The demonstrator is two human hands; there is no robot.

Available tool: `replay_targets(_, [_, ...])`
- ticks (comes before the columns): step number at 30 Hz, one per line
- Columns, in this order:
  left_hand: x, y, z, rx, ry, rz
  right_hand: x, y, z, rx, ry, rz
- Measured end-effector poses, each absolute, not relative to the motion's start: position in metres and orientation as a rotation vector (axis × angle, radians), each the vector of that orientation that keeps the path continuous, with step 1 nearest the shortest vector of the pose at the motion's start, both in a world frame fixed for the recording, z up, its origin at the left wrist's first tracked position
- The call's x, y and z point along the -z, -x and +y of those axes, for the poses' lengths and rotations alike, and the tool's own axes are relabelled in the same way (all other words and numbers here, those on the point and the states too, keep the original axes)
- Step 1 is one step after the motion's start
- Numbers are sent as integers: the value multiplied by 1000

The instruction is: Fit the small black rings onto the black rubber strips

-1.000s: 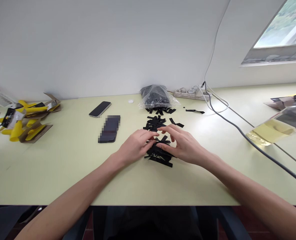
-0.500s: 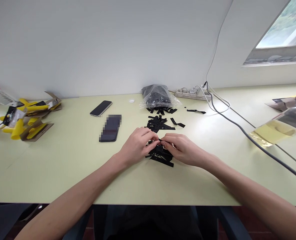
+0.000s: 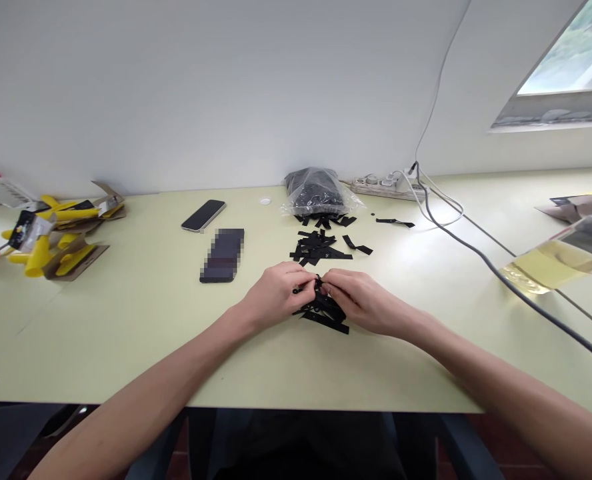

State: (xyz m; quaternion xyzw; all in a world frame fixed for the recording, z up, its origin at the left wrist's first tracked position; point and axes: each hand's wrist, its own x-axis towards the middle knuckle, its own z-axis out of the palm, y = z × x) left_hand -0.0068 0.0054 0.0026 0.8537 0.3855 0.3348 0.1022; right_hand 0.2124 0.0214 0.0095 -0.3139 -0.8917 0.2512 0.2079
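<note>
My left hand (image 3: 289,288) and my right hand (image 3: 359,298) meet over the table, fingertips almost touching. Both pinch a small black strip (image 3: 319,283), mostly hidden by the fingers. Directly beneath lies a pile of black strips (image 3: 326,323), some with small shiny dots. A second heap of black strips (image 3: 319,247) sits just beyond my hands, with a folded strip (image 3: 357,245) to its right. Farther back, a clear plastic bag (image 3: 316,193) full of dark pieces stands by the wall, and more strips spill at its mouth.
Two phones, one silver-edged (image 3: 203,215) and one dark (image 3: 223,257), lie to the left. Yellow-handled items in cardboard (image 3: 71,250) are at far left. A power strip (image 3: 389,189) sits at the wall; a grey cable (image 3: 496,263) crosses the right side beside a clear yellowish package (image 3: 551,263).
The fingertips have shifted slightly, and a little more of the black strip shows between them. The whole view has moved a touch; the heaps and bag stay in place.
</note>
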Motion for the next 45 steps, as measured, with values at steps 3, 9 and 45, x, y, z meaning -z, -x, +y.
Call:
replay_targets(3, [-4,6,4,-939,-2474,1180,-13,-214,22,-729,921,-2455])
replay_targets(9, [-1,5,5,-882,-2433,1178,-20,-220,28,-674,1049,-2449])
replay_targets(45, [-1,8,11,-959,-2396,1184,-19,-218,22,-620,1090,-2534])
